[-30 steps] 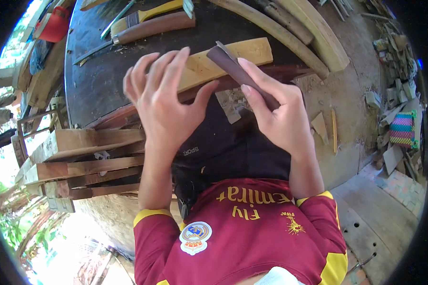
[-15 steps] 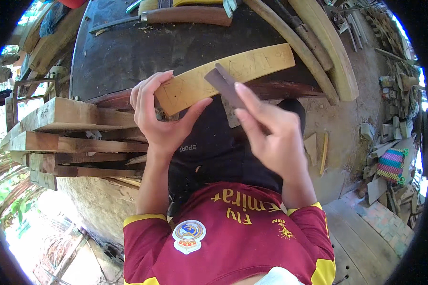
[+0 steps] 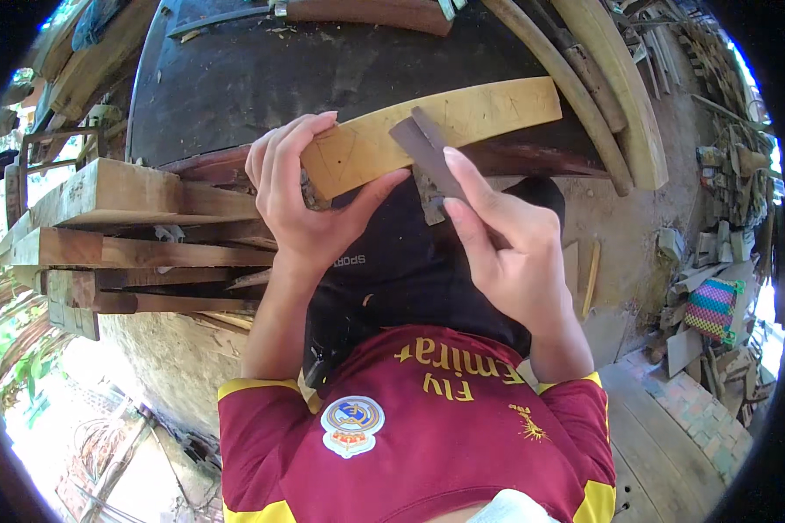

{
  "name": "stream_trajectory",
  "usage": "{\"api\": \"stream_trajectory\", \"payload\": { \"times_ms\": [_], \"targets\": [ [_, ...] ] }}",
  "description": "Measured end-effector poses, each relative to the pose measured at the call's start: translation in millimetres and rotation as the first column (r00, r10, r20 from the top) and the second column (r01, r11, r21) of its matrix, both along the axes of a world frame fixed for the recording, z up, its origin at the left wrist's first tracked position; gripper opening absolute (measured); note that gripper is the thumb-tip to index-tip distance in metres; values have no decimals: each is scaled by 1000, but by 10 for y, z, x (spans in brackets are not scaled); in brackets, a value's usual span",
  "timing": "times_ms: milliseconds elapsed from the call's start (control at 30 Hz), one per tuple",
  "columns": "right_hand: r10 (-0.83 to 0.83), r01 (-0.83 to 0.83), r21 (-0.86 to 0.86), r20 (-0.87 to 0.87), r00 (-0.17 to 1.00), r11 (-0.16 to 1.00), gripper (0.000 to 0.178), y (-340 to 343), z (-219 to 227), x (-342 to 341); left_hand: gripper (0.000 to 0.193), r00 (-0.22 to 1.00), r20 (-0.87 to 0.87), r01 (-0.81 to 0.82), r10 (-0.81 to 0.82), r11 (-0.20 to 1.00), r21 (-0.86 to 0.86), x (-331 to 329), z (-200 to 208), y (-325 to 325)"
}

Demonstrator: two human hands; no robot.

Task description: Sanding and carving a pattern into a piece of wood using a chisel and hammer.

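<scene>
A curved, pale yellow-brown wooden piece [image 3: 358,152] rests across the near edge of a dark tabletop, its right end pointing away from me. My left hand [image 3: 301,196] grips its left end, fingers over the far side and thumb along the near side. Pinched between the thumb and fingers of my right hand [image 3: 519,248] is a folded strip of grey-brown sandpaper [image 3: 432,152]. The strip's far end lies over the middle of the wooden piece. Faint pencil-like marks and a small dark hole show on the wood's face.
On the dark tabletop [image 3: 235,87], a long tool with a brown wooden handle [image 3: 366,12] lies at the far edge. Curved wooden lengths [image 3: 615,83] lean at the right. Thick planks [image 3: 135,248] are stacked at my left. A colourful woven basket [image 3: 713,309] sits among scraps at far right.
The view has shifted a little, so the tools at the table's far side are partly cut off. Both hands keep their holds, and the sandpaper stays near the same part of the wood.
</scene>
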State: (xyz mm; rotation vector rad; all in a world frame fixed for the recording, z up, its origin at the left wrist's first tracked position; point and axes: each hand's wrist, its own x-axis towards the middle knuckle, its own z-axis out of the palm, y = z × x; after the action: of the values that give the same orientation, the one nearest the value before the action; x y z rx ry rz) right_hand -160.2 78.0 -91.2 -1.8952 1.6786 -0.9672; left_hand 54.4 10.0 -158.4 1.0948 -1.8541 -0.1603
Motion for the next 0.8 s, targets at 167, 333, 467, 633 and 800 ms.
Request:
{"api": "stream_trajectory", "payload": {
  "times_ms": [167, 333, 467, 633, 800],
  "targets": [
    [-288, 264, -232, -72, 955, 936, 30, -264, -112, -106, 69, 999, -37, -16, 16, 1000, -3, 22, -6, 19],
    [19, -28, -135, -68, 998, 991, 31, -103, -75, 30, 68, 1000, -9, 1, -1, 1000, 4, 66, 47, 15],
    [-314, 305, -129, -57, 948, 944, 32, -226, -151, -150, 68, 999, 33, -29, 28, 999, 27, 193, 110, 77],
    [-326, 314, -149, -63, 943, 938, 32, -226, -175, -54, 69, 999, -38, 10, -7, 996, 89, 367, 19, 83],
    [10, -11, -7, -122, 993, 1000, 41, 22, -113, 521, 71, 998, -56, 17, -11, 994, 104, 340, 7, 59]
  ]
}}
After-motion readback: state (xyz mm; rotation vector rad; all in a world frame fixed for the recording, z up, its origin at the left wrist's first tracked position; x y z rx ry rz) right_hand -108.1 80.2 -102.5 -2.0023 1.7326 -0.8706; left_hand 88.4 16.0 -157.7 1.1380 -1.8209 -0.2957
